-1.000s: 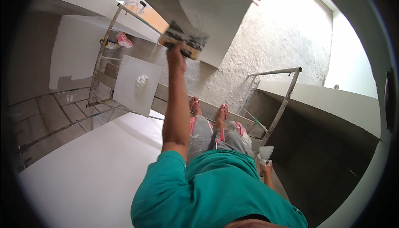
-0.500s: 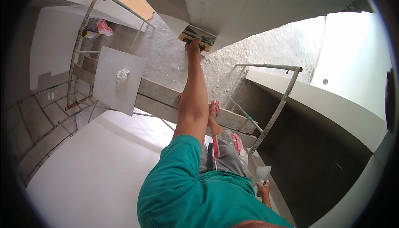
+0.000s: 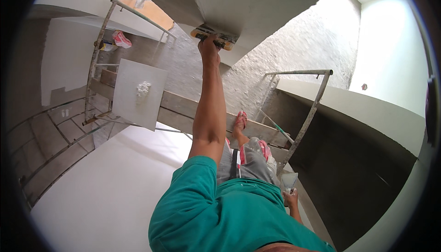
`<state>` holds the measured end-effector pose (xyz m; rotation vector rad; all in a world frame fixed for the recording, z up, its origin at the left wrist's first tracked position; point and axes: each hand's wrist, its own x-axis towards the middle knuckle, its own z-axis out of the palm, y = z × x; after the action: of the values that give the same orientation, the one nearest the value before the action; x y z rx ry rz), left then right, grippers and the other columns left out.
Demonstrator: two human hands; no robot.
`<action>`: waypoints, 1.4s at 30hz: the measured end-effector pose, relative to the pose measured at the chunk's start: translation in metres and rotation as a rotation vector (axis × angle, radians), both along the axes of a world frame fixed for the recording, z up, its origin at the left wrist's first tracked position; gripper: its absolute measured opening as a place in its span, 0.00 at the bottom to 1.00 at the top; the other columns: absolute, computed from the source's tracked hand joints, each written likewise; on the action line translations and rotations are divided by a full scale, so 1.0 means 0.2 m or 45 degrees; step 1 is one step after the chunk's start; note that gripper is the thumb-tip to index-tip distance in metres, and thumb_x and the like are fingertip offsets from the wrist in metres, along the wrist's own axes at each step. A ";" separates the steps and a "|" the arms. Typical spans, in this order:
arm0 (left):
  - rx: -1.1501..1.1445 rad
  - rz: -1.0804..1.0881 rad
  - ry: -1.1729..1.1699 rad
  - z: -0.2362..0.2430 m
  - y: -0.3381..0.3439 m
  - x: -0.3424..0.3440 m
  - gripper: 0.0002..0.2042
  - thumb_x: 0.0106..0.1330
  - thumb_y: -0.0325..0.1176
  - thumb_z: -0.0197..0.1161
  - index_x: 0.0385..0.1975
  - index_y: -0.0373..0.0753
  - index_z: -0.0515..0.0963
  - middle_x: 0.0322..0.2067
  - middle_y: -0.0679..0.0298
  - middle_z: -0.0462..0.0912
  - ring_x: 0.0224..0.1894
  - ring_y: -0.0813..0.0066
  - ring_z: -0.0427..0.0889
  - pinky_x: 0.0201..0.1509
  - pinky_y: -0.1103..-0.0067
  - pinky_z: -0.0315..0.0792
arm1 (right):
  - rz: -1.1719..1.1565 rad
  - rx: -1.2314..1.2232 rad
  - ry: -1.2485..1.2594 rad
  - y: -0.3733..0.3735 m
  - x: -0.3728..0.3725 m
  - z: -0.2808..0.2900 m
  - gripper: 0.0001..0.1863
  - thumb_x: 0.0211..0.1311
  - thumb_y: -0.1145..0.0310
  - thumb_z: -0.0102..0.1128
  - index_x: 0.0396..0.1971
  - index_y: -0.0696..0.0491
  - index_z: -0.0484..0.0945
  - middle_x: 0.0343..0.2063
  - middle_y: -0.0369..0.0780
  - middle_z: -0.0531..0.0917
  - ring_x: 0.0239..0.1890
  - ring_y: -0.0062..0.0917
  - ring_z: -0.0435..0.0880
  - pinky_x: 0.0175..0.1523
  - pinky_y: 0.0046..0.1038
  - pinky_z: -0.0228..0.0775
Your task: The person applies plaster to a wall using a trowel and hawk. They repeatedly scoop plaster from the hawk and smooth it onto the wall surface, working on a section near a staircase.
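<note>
My left arm reaches out to a pale plastered slanting surface (image 3: 257,15) overhead. My left hand (image 3: 210,46) is closed around a wide plastering trowel (image 3: 226,44) with yellowish ends, its blade against that surface near the lower corner. Down at my right side, my right hand (image 3: 291,198) grips a putty knife (image 3: 289,180) by its handle, the smeared blade pointing away from me. To the left, a white square board (image 3: 131,107) carries a lump of white putty (image 3: 143,88); neither hand touches it.
Under my feet are wooden scaffold planks (image 3: 179,109). Metal scaffold frames stand left (image 3: 98,45) and right (image 3: 312,105). Beyond them are a rough grey wall (image 3: 280,54) and a dark recess (image 3: 349,169). A red-and-white bag (image 3: 121,39) lies at far left.
My left hand has slid the trowel a little farther up and left along the surface, and its blade shows more edge-on. The whole view has shifted slightly. My right hand still holds the putty knife.
</note>
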<state>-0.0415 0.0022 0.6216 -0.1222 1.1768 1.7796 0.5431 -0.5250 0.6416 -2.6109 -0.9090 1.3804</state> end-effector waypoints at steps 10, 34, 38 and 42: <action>0.080 -0.107 0.233 0.85 -0.07 0.01 0.09 0.54 0.28 0.59 0.33 0.34 0.71 0.22 0.64 0.71 0.18 0.77 0.69 0.19 0.79 0.65 | -0.083 0.084 0.193 0.18 -0.02 0.01 0.14 0.47 0.81 0.64 0.32 0.57 0.68 0.24 0.36 0.76 0.23 0.18 0.74 0.26 0.24 0.67; -0.121 -0.144 0.205 0.12 -0.48 -0.11 0.15 0.54 0.26 0.61 0.42 0.35 0.73 0.34 0.64 0.78 0.31 0.72 0.80 0.27 0.77 0.74 | 0.030 0.014 0.085 0.21 0.09 -0.02 0.16 0.46 0.79 0.65 0.36 0.59 0.70 0.26 0.38 0.78 0.25 0.21 0.76 0.28 0.25 0.68; -0.265 -0.093 0.168 -0.42 -0.33 -0.02 0.14 0.54 0.30 0.61 0.39 0.32 0.72 0.29 0.62 0.77 0.23 0.73 0.77 0.18 0.80 0.66 | -0.144 -0.071 0.071 0.13 0.03 0.13 0.15 0.45 0.80 0.64 0.32 0.57 0.67 0.23 0.36 0.75 0.23 0.20 0.74 0.27 0.25 0.68; -0.365 -0.112 0.081 -0.74 -0.14 -0.02 0.15 0.54 0.31 0.61 0.39 0.30 0.72 0.28 0.60 0.76 0.21 0.73 0.75 0.17 0.79 0.65 | -0.167 -0.139 -0.076 -0.01 0.03 0.17 0.15 0.46 0.81 0.63 0.32 0.57 0.67 0.23 0.38 0.76 0.22 0.21 0.75 0.26 0.25 0.69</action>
<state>-0.0448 -0.0261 0.4728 -0.1806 1.4570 1.5405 0.5490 -0.5265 0.6750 -2.7488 -0.6723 1.3635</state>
